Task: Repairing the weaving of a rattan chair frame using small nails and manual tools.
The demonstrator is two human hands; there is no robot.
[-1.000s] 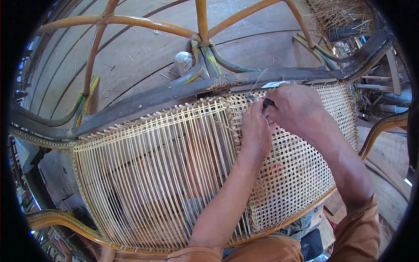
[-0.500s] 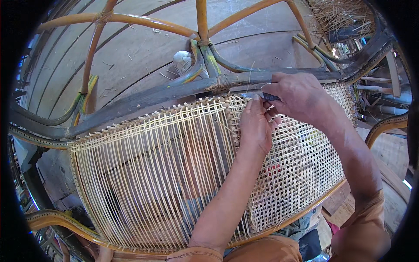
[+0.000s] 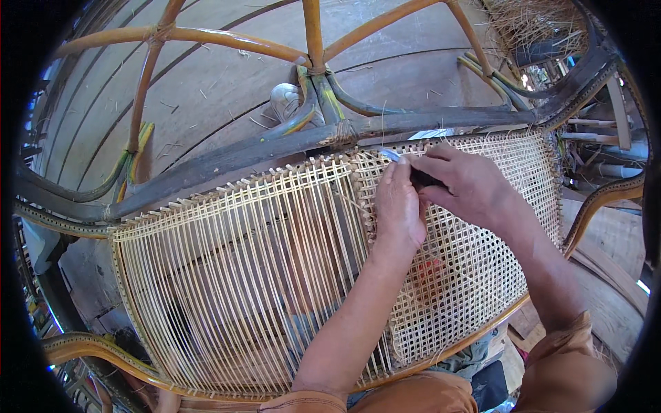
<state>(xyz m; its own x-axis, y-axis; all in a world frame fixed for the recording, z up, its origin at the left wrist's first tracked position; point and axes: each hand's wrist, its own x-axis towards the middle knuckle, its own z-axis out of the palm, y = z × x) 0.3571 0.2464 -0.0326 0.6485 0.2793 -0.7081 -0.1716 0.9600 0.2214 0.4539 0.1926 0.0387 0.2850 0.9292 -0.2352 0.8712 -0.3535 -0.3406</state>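
Right of the hands lower than before, dark-handled blade now more steeply aslant

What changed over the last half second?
The right hand dropped lower in view, toward the wearer; the dark-handled blade it holds now catches the light. No visible grab or release. The left hand and partly woven cane panel stayed about put.

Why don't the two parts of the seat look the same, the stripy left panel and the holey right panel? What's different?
The left panel is mostly long strands running one way, while the right panel is criss-crossed into a mesh. The left panel has long, narrow gaps; the right panel has lots of tiny holes. Both are made of thin, pale strands.
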